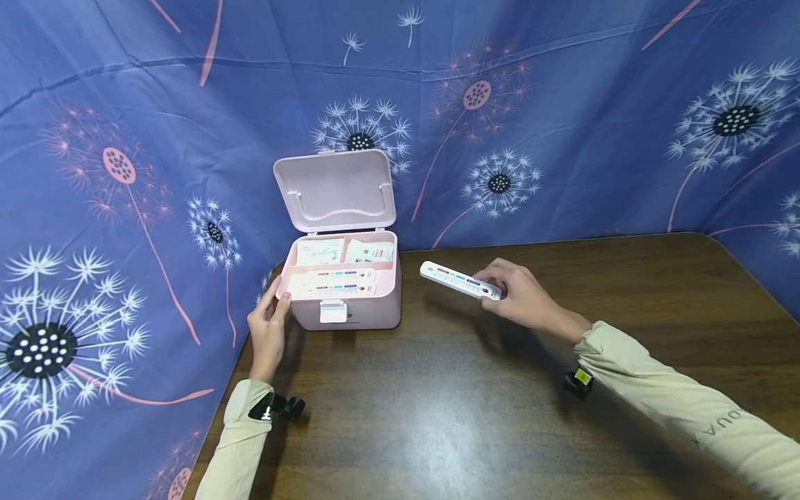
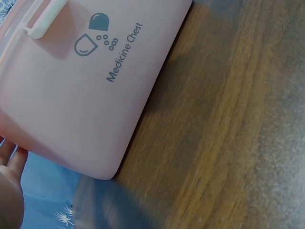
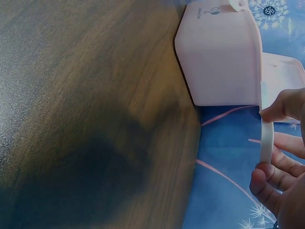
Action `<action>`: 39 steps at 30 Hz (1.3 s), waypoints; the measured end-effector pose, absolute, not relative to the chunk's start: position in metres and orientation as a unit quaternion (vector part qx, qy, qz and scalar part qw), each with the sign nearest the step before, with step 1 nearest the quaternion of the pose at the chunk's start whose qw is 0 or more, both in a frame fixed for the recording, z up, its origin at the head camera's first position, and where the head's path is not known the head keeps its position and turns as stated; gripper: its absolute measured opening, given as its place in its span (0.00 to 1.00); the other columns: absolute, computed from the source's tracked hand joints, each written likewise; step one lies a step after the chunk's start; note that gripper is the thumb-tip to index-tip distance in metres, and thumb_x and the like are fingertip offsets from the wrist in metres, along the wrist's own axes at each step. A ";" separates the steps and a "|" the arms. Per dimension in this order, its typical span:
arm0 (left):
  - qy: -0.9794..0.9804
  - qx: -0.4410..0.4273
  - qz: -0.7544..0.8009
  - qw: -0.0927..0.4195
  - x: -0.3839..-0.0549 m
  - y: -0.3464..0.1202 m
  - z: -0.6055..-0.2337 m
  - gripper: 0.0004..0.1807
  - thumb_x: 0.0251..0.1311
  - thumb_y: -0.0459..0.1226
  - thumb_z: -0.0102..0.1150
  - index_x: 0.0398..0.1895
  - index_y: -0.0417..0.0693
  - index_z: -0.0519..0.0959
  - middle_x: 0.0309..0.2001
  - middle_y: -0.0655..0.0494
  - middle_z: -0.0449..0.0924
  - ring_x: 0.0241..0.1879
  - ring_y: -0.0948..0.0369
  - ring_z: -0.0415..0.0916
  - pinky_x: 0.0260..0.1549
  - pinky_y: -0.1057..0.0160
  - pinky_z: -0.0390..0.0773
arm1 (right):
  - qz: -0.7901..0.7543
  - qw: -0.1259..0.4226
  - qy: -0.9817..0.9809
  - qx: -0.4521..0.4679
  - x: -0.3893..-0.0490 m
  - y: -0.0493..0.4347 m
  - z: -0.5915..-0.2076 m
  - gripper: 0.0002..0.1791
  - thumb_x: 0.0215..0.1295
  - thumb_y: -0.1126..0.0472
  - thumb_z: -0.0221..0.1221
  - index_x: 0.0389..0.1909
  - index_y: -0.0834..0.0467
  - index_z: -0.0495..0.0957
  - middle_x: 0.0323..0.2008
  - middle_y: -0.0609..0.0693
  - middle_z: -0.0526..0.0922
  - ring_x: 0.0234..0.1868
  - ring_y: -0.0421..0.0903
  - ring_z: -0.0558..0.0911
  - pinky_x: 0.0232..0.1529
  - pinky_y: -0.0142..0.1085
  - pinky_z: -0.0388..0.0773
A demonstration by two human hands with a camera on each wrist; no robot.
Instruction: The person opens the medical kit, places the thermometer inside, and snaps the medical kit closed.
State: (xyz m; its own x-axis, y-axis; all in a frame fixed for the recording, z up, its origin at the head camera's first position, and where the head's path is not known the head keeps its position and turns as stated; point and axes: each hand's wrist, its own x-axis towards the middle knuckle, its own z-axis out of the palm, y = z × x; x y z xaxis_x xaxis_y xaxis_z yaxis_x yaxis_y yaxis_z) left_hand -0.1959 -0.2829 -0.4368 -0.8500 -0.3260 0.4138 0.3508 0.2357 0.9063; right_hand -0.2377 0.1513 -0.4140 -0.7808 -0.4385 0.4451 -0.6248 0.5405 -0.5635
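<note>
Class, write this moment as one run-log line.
left hand: touching medicine chest; right hand: holding white marked stick, above table; lid: open; two similar sticks: inside chest

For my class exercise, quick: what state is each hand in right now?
Left hand: open, touching the box.
Right hand: closed, holding a white stick.

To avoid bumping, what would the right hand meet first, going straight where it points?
The right hand, white stick leading, would likely meet the pink box, though its height is unclear.
</note>
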 end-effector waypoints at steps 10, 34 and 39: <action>-0.741 -0.011 -0.612 0.277 -0.195 -0.284 -0.435 0.23 0.63 0.29 0.55 0.62 0.31 0.69 0.62 0.38 0.67 0.65 0.48 0.60 0.57 0.73 0.66 | 0.370 0.127 -0.866 0.313 -0.240 0.147 -0.411 0.18 0.44 0.68 0.66 0.42 0.60 0.82 0.31 0.47 0.77 0.23 0.44 0.69 0.22 0.31 0.63; -0.743 0.001 -0.611 0.274 -0.194 -0.283 -0.436 0.23 0.63 0.29 0.54 0.62 0.32 0.69 0.62 0.42 0.69 0.65 0.53 0.61 0.62 0.65 0.63 | 0.363 0.114 -0.865 0.328 -0.243 0.134 -0.402 0.18 0.46 0.67 0.65 0.43 0.59 0.82 0.33 0.47 0.77 0.22 0.40 0.66 0.22 0.32 0.63; -0.740 -0.005 -0.613 0.276 -0.195 -0.283 -0.436 0.23 0.63 0.29 0.54 0.62 0.33 0.69 0.62 0.42 0.69 0.65 0.53 0.61 0.60 0.71 0.63 | 0.362 0.115 -0.863 0.333 -0.243 0.132 -0.399 0.19 0.46 0.67 0.65 0.43 0.60 0.82 0.32 0.48 0.77 0.22 0.42 0.67 0.22 0.32 0.63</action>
